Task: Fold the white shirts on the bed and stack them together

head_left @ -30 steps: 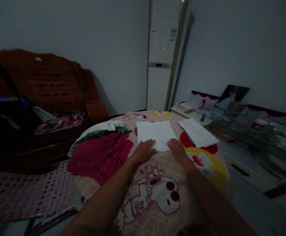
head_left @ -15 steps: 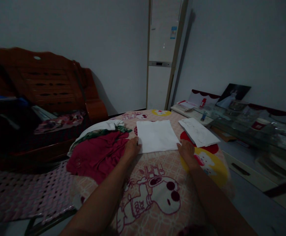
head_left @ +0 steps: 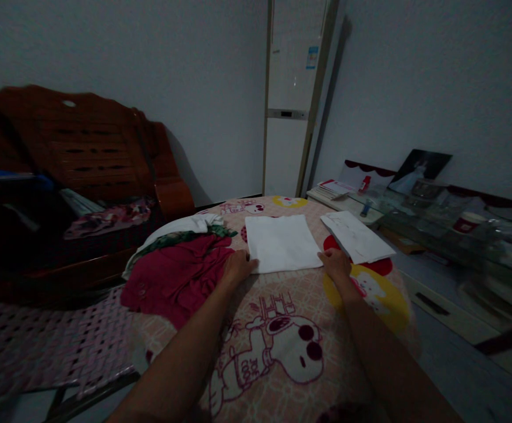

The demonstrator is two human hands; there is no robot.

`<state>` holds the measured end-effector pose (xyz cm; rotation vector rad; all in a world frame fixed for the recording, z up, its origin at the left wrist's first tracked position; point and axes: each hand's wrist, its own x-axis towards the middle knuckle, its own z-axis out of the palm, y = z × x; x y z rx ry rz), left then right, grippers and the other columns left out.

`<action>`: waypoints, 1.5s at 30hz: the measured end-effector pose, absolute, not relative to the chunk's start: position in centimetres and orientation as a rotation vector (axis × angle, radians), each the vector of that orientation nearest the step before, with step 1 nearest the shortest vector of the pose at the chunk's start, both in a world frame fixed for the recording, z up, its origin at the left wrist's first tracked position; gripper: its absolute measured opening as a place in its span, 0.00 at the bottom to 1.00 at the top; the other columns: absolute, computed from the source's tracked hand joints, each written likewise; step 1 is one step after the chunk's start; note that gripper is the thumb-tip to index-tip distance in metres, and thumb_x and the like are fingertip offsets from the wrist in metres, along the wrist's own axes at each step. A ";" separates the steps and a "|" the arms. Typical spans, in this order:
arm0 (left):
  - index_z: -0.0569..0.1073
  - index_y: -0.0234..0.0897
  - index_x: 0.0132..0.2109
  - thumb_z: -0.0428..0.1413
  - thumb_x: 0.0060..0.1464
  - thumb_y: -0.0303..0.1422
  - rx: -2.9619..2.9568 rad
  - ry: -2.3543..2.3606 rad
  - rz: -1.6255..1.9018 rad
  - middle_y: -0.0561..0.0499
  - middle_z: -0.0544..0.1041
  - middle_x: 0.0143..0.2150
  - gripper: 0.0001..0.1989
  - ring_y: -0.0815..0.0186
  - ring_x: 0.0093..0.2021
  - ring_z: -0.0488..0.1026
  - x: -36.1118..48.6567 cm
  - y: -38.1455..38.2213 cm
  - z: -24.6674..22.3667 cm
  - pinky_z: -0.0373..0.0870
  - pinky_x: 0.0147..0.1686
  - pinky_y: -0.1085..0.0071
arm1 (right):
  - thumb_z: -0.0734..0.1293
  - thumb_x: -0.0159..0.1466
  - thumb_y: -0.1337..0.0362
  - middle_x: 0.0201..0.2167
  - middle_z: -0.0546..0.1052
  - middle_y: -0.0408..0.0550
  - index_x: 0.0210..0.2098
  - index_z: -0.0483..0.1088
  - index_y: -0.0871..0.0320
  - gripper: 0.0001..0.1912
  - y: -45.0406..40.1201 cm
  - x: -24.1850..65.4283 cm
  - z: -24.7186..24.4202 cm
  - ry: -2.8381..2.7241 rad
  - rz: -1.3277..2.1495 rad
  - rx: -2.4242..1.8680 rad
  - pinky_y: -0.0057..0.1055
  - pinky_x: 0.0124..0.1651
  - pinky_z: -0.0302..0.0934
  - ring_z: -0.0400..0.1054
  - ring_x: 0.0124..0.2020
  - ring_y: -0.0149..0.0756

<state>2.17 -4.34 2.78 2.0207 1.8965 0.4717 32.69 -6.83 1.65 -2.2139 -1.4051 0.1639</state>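
Note:
A white cloth folded into a flat rectangle point(head_left: 285, 242) lies on a round table covered with a pink patterned cloth point(head_left: 278, 305). My left hand point(head_left: 239, 265) is closed on its near left corner, thumb on top. At the near right corner, my right hand point(head_left: 336, 263) pinches the edge between thumb and fingers. To the right rests another folded white cloth point(head_left: 356, 236) with a faint print. A crumpled dark-pink garment point(head_left: 177, 273) lies beside my left forearm, with green and white garments point(head_left: 189, 225) behind it.
A wooden bench point(head_left: 93, 147) stands at the left behind a woven pink seat point(head_left: 49, 341). On the right, a glass-topped cabinet point(head_left: 432, 229) holds papers, a paper cup point(head_left: 467, 222) and a leaning photo point(head_left: 421, 170). A tall white floor unit point(head_left: 286, 147) stands behind the table.
My left hand has shifted slightly inward and its fingers have closed more over the corner. My right hand stays at its corner. The folded cloth's near edge is slightly rumpled.

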 end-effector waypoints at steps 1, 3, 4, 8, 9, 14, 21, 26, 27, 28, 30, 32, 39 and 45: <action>0.75 0.34 0.36 0.55 0.55 0.38 2.010 1.901 0.518 0.41 0.80 0.39 0.11 0.56 0.43 0.77 2.3 -4.5 2.8 0.67 0.38 0.69 | 0.65 0.60 0.54 0.42 0.81 0.53 0.41 0.79 0.56 0.17 -6.8 32.6 1.6 -1.399 0.177 -2.203 0.37 0.44 0.66 0.74 0.44 0.46; 0.74 0.34 0.40 0.56 0.56 0.36 1.946 1.887 0.641 0.42 0.80 0.40 0.10 0.58 0.42 0.77 2.7 -4.6 2.7 0.68 0.39 0.68 | 0.65 0.59 0.57 0.44 0.80 0.54 0.44 0.78 0.56 0.17 -6.8 32.4 1.5 -1.392 0.200 -2.167 0.38 0.46 0.66 0.73 0.46 0.47; 0.73 0.34 0.44 0.57 0.55 0.34 1.900 1.862 0.707 0.43 0.80 0.40 0.11 0.59 0.41 0.77 2.8 -4.6 2.6 0.69 0.39 0.68 | 0.66 0.58 0.59 0.45 0.80 0.54 0.46 0.78 0.57 0.18 -6.7 32.4 1.5 -1.392 0.206 -2.143 0.38 0.47 0.66 0.73 0.47 0.47; 0.65 0.34 0.57 0.60 0.49 0.29 1.748 1.695 0.840 0.46 0.79 0.41 0.27 0.61 0.38 0.77 2.6 -3.9 1.8 0.72 0.37 0.67 | 0.67 0.54 0.63 0.44 0.80 0.52 0.46 0.77 0.57 0.20 -6.3 32.9 1.1 -1.366 0.236 -2.054 0.35 0.48 0.66 0.74 0.45 0.44; 0.64 0.34 0.58 0.61 0.48 0.28 1.721 1.660 0.831 0.46 0.79 0.41 0.29 0.61 0.37 0.77 2.4 -3.8 1.7 0.72 0.36 0.67 | 0.67 0.53 0.64 0.42 0.81 0.51 0.45 0.78 0.57 0.20 -6.2 33.0 1.1 -1.356 0.251 -2.026 0.35 0.47 0.67 0.74 0.44 0.43; 0.61 0.33 0.63 0.64 0.44 0.28 1.658 1.585 0.744 0.46 0.77 0.41 0.39 0.63 0.34 0.75 0.3 -3.8 2.2 0.71 0.31 0.72 | 0.66 0.48 0.70 0.22 0.77 0.43 0.54 0.73 0.62 0.32 -6.8 33.4 1.6 -1.258 0.658 -1.888 0.28 0.25 0.65 0.72 0.23 0.37; 0.55 0.37 0.69 0.63 0.40 0.29 1.746 1.345 0.467 0.50 0.77 0.39 0.48 0.64 0.32 0.75 -1.3 -5.4 3.9 0.69 0.28 0.73 | 0.64 0.49 0.71 0.11 0.70 0.37 0.60 0.67 0.63 0.37 -10.4 34.4 4.1 -1.431 1.223 -1.714 0.20 0.15 0.53 0.62 0.11 0.28; 0.63 0.41 0.66 0.65 0.40 0.37 1.801 1.256 0.220 0.54 0.74 0.31 0.44 0.64 0.25 0.72 -2.7 -5.8 4.7 0.64 0.23 0.73 | 0.67 0.53 0.66 0.12 0.70 0.37 0.56 0.70 0.63 0.30 -11.1 35.7 4.6 -1.604 1.369 -1.709 0.20 0.15 0.51 0.60 0.11 0.27; 0.67 0.41 0.63 0.64 0.41 0.39 1.838 1.286 0.225 0.53 0.75 0.31 0.40 0.63 0.27 0.73 -2.9 -5.6 4.8 0.65 0.24 0.73 | 0.67 0.55 0.63 0.12 0.70 0.38 0.53 0.72 0.63 0.26 -10.9 35.8 4.6 -1.617 1.314 -1.731 0.21 0.15 0.50 0.59 0.11 0.27; 0.71 0.40 0.60 0.64 0.43 0.40 1.889 1.346 0.261 0.52 0.76 0.32 0.34 0.62 0.30 0.74 -2.9 -5.2 4.8 0.67 0.27 0.72 | 0.66 0.57 0.61 0.12 0.70 0.39 0.49 0.75 0.64 0.22 -10.6 35.8 4.5 -1.617 1.205 -1.763 0.22 0.16 0.51 0.59 0.11 0.28; 0.75 0.37 0.55 0.60 0.49 0.40 2.020 1.509 0.398 0.48 0.79 0.39 0.26 0.58 0.40 0.75 -2.4 -4.3 4.9 0.71 0.38 0.70 | 0.64 0.60 0.60 0.16 0.74 0.44 0.41 0.77 0.64 0.16 -9.6 35.3 4.3 -1.605 0.861 -1.824 0.25 0.21 0.59 0.65 0.16 0.31; 0.72 0.36 0.57 0.56 0.54 0.38 2.174 1.603 0.554 0.43 0.78 0.50 0.24 0.55 0.51 0.73 -0.9 -3.2 4.8 0.69 0.51 0.66 | 0.62 0.62 0.61 0.28 0.80 0.50 0.41 0.78 0.62 0.16 -8.3 34.2 4.1 -1.635 0.473 -1.810 0.30 0.34 0.67 0.74 0.29 0.37; 0.54 0.39 0.70 0.43 0.65 0.44 2.646 1.288 0.423 0.41 0.53 0.72 0.30 0.55 0.71 0.50 5.6 -0.3 2.9 0.52 0.66 0.53 | 0.56 0.70 0.56 0.67 0.61 0.56 0.66 0.60 0.60 0.28 -4.8 29.4 1.1 -2.158 -0.004 -1.585 0.45 0.68 0.49 0.52 0.69 0.45; 0.51 0.44 0.71 0.40 0.67 0.46 2.707 1.345 0.178 0.42 0.49 0.73 0.30 0.51 0.73 0.45 5.9 0.0 0.1 0.44 0.67 0.45 | 0.56 0.71 0.53 0.69 0.56 0.57 0.67 0.58 0.60 0.29 -4.6 29.1 -1.2 -2.336 -0.004 -1.770 0.46 0.69 0.46 0.48 0.70 0.47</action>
